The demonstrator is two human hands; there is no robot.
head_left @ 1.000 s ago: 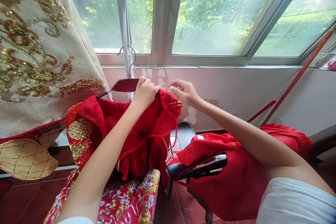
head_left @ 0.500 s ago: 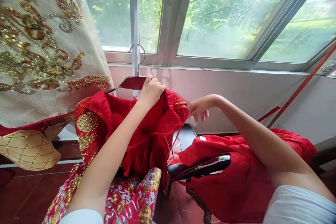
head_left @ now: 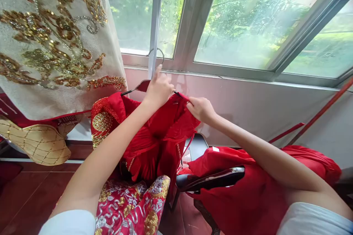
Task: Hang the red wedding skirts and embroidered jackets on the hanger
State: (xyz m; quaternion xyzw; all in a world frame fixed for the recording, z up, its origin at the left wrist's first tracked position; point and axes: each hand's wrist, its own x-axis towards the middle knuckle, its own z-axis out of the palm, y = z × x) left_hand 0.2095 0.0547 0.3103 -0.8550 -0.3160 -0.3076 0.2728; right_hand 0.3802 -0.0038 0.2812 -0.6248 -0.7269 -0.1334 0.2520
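Observation:
A red dress (head_left: 154, 136) with gold beading hangs in front of me on a dark red hanger (head_left: 143, 85). My left hand (head_left: 158, 88) is closed on the top of the hanger, where the dress's neckline meets it. My right hand (head_left: 201, 109) is closed on the right edge of the red dress, pinching the fabric beside the hanger's right arm. The hanger's metal hook (head_left: 157, 52) rises behind my left hand, in front of the window frame.
A cream garment (head_left: 49, 44) with gold embroidery hangs at the left. More red cloth (head_left: 248, 191) lies draped over a dark chair (head_left: 212, 180) at the right. Red and silver embroidered fabric (head_left: 132, 205) is below. A window (head_left: 234, 18) and wall are straight ahead.
My right hand has dropped from the air, swung under, and taken hold of the dress's right edge. My left hand has stayed on the hanger. The view has shifted.

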